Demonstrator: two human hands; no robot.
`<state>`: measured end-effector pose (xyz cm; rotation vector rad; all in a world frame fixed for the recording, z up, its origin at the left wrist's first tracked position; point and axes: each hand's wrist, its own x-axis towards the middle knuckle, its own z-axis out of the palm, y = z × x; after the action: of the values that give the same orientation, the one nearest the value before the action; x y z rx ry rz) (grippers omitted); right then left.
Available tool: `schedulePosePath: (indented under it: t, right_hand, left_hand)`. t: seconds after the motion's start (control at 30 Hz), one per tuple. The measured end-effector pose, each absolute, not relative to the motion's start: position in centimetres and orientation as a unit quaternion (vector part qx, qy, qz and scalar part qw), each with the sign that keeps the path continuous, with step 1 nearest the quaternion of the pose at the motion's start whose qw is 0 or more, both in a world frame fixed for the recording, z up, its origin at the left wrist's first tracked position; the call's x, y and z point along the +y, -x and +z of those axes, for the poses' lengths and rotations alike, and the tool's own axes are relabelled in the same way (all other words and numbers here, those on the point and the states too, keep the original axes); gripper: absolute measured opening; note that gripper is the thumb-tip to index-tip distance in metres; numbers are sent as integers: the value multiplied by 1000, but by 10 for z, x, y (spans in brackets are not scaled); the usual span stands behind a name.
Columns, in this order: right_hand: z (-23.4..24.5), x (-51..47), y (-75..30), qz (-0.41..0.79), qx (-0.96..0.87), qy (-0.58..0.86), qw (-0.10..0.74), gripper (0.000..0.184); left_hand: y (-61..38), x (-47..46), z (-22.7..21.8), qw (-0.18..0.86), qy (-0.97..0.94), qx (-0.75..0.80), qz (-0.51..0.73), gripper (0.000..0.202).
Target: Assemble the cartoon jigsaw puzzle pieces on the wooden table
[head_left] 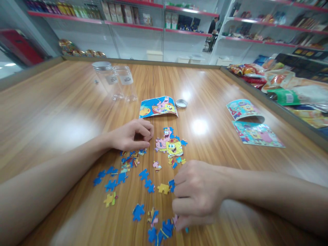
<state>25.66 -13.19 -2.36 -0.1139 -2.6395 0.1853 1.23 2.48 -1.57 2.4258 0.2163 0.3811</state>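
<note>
While loose pieces (143, 174) are fingered by the curled right hand (197, 194), its grasp cannot be told; edges should be matched before pressing.

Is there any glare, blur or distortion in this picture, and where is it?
Head view: bright lamp glare lies on the table beside the joined puzzle; the right hand and the near loose pieces are slightly blurred; the wide lens bends the table edges and the shelves; the far jars look soft.

Shop: red shelves (133, 24) of packaged goods (287, 82).
</note>
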Motion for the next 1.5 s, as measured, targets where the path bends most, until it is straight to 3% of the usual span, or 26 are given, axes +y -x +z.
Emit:
schedulePosePath:
  t: [0.47, 0.63, 0.83, 0.97, 1.3, 1.5]
  right_hand:
    - [-29, -137, -254, 83, -967, 164, 176, 31]
    - [-25, -134, -255, 37, -958, 175, 222, 36]
    - [-26, -122, -266, 77, -956, 135, 249, 4]
    - [-28, -122, -267, 64, -951, 141, 268, 13]
    - [-30, -126, -268, 83, -941, 119, 306, 11]
    - [-27, -127, -265, 88, -958, 95, 257, 13]
  left_hand:
    - [-13, 26, -16, 356, -919, 85, 148, 33]
    - [-14, 26, -15, 365, -914, 84, 155, 34]
    - [-15, 25, -14, 353, -918, 87, 158, 36]
    - [-14, 25, -15, 353, -918, 89, 155, 35]
    - [-15, 25, -16, 355, -917, 89, 156, 35]
    - [-15, 25, -16, 351, -918, 90, 160, 33]
